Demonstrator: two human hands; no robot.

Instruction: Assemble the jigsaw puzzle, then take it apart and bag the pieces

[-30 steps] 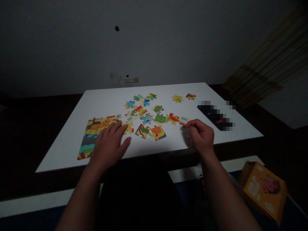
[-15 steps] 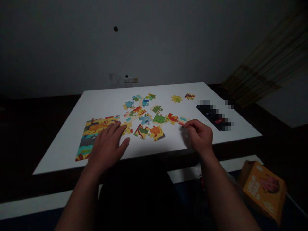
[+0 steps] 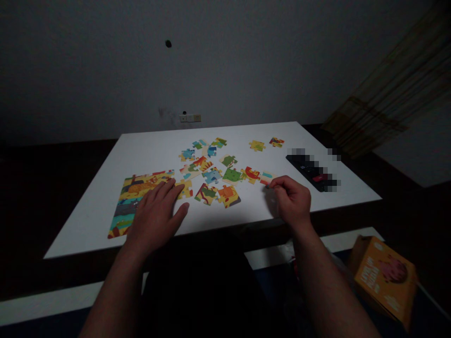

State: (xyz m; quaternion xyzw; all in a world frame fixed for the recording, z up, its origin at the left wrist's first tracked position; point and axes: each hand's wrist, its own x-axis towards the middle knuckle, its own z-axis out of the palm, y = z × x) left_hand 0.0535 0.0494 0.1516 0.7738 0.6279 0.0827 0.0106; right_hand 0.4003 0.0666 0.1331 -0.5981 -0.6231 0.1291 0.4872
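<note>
A white table carries a partly joined colourful jigsaw at the near left and several loose pieces in the middle. My left hand lies flat, fingers spread, on the right edge of the joined part, its fingertips touching a yellow piece. My right hand is curled, thumb and fingers pinching a small red, white and teal piece that rests on the table.
Two more pieces lie far right near a dark flat object. An orange puzzle box sits low at the right, below the table. A wall socket is behind the table's far edge.
Both hands stay in nearly the same place; the view has drifted slightly, so everything sits a little lower and to the left.
</note>
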